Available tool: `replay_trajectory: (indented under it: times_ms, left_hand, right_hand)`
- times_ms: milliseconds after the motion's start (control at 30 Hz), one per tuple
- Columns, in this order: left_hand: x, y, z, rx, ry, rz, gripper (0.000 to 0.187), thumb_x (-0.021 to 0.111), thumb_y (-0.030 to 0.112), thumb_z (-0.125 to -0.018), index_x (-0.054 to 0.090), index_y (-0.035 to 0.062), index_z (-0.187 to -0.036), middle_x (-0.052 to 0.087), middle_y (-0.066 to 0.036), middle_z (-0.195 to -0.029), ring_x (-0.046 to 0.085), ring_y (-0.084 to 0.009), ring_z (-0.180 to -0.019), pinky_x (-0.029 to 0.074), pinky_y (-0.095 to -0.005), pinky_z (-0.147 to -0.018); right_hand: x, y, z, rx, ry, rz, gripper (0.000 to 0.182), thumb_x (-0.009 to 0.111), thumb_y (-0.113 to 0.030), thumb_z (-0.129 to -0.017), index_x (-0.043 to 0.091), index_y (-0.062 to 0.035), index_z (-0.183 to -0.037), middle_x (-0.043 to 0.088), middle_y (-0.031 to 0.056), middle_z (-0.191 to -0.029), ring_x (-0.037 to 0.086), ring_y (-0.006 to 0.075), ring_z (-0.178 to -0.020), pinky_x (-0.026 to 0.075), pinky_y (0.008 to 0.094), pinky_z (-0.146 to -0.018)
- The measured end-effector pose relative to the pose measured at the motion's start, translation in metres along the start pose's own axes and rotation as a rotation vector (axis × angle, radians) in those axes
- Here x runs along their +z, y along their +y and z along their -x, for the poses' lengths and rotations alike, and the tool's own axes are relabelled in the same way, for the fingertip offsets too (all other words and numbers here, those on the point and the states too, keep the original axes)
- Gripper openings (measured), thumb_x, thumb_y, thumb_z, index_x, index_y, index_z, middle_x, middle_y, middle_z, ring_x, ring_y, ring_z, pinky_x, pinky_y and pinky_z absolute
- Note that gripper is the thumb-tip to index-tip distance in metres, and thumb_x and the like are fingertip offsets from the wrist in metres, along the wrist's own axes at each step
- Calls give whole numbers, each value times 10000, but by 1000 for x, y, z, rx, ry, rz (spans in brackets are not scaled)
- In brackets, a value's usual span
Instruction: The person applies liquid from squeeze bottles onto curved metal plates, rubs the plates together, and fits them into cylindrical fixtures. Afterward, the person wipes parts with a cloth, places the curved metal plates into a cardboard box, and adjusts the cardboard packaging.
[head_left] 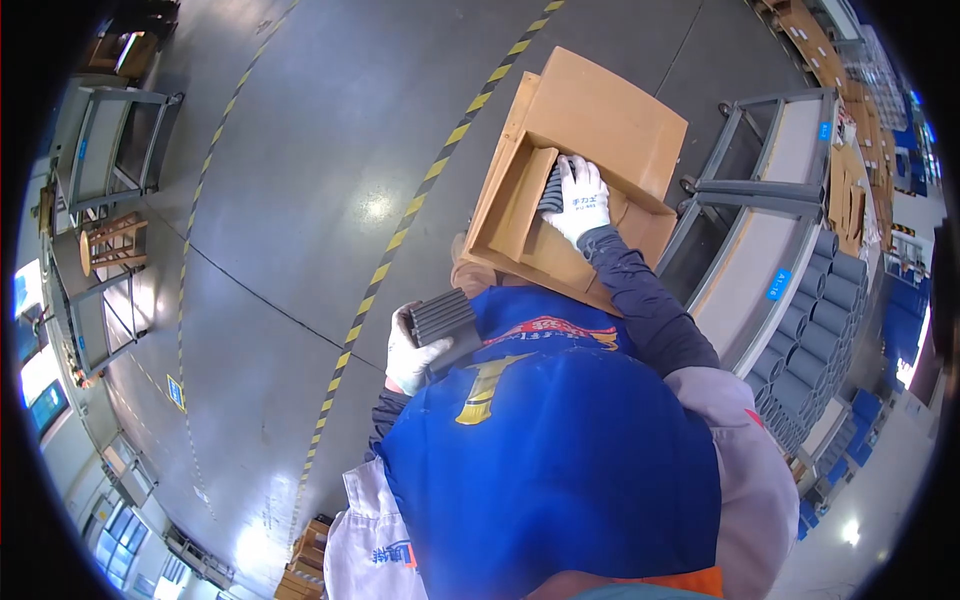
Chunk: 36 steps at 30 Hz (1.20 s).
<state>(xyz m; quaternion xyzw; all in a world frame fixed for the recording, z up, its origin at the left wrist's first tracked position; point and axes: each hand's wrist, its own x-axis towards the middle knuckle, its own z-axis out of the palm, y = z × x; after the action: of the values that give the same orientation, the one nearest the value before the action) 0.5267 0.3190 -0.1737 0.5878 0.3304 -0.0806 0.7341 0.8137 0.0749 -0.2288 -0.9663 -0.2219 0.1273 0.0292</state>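
Note:
My left hand, in a white glove, is closed around a dark grey ribbed block in front of my blue apron. An opened cardboard box lies beyond my body, with its flaps folded out. Inside it, my right hand, also in a white glove, grips a second dark grey ribbed piece. The fingers curl over its top and hide part of it. Beside this piece stands a cardboard divider.
Grey metal carts stand close on the right, one bearing a blue label. Grey cylinders are stacked beyond them. Yellow-black floor tape runs along the left, with a wooden stool further off.

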Motion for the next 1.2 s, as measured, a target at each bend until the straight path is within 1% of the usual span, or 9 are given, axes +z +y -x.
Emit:
replay_trajectory:
  times_ms: [167, 500, 700, 767, 833, 933, 1000, 1100, 1200]
  left_hand:
    - [-5, -1, 4, -7, 15, -21, 903, 889, 185, -618, 382, -11, -1339, 549, -140, -1196, 559, -223, -1110, 478, -371, -968]
    - [-10, -10, 4, -7, 37, 18, 899, 881, 234, -624, 393, -13, -1338, 561, -146, -1181, 564, -226, -1110, 478, -369, -965]
    - [-25, -15, -7, 27, 62, -426, 910, 876, 301, -633, 422, -43, -1342, 557, -195, -1214, 565, -293, -1119, 458, -398, -983]
    - [-37, -38, -17, 20, 44, -346, 919, 873, 272, -616, 425, -28, -1359, 559, -197, -1232, 554, -297, -1137, 439, -399, -1002]
    - [-40, -41, -24, -99, 91, -317, 900, 859, 229, -605, 437, 3, -1367, 558, -183, -1247, 548, -293, -1140, 431, -389, -1008]
    - [-48, -52, -36, -117, 99, -332, 889, 842, 173, -590, 442, 23, -1370, 558, -167, -1250, 544, -280, -1140, 425, -393, -1006]
    - [-48, -42, -46, -106, 83, -363, 890, 843, 178, -591, 442, 22, -1370, 557, -167, -1252, 543, -280, -1142, 424, -397, -1006]
    - [-37, -20, -46, -148, 32, -363, 895, 852, 208, -598, 438, 0, -1364, 549, -180, -1257, 535, -285, -1152, 425, -405, -1003]
    - [-43, -25, -51, 0, -43, -321, 884, 860, 211, -615, 433, -25, -1352, 559, -182, -1225, 547, -285, -1133, 434, -403, -992]
  right_hand:
    - [-11, -1, -15, 32, -58, -24, 1073, 865, -477, -579, 385, -21, -1423, 406, 213, -1395, 340, 376, -1340, 312, 521, -1105]
    - [-11, 4, -14, 12, -31, -57, 1077, 874, -477, -559, 398, -36, -1418, 398, 220, -1401, 344, 396, -1336, 322, 519, -1108]
    - [-34, -2, -17, -34, -136, -10, 1057, 810, -593, -562, 460, 9, -1358, 460, 238, -1367, 413, 408, -1286, 343, 505, -1094]
    - [-37, -3, -18, -41, -234, 68, 1065, 797, -600, -599, 431, -3, -1402, 423, 255, -1426, 397, 418, -1319, 326, 532, -1101]
    - [-30, -4, -17, -3, -223, 95, 1105, 797, -583, -623, 357, 6, -1447, 358, 308, -1462, 347, 450, -1364, 295, 529, -1127]
    - [-14, -7, -4, -51, -146, 176, 1058, 779, -500, -680, 291, -52, -1504, 308, 305, -1488, 298, 454, -1395, 275, 534, -1142]
    - [12, -3, -8, -10, -19, 132, 988, 758, -458, -689, 329, -85, -1497, 337, 290, -1476, 312, 446, -1380, 292, 535, -1127]
    - [9, -6, -2, 42, -68, 89, 940, 741, -443, -686, 375, -81, -1473, 371, 277, -1453, 361, 440, -1327, 312, 521, -1110]
    - [-11, -10, -12, 45, -129, 118, 939, 768, -467, -652, 425, -53, -1421, 454, 248, -1342, 428, 413, -1232, 405, 509, -1017]
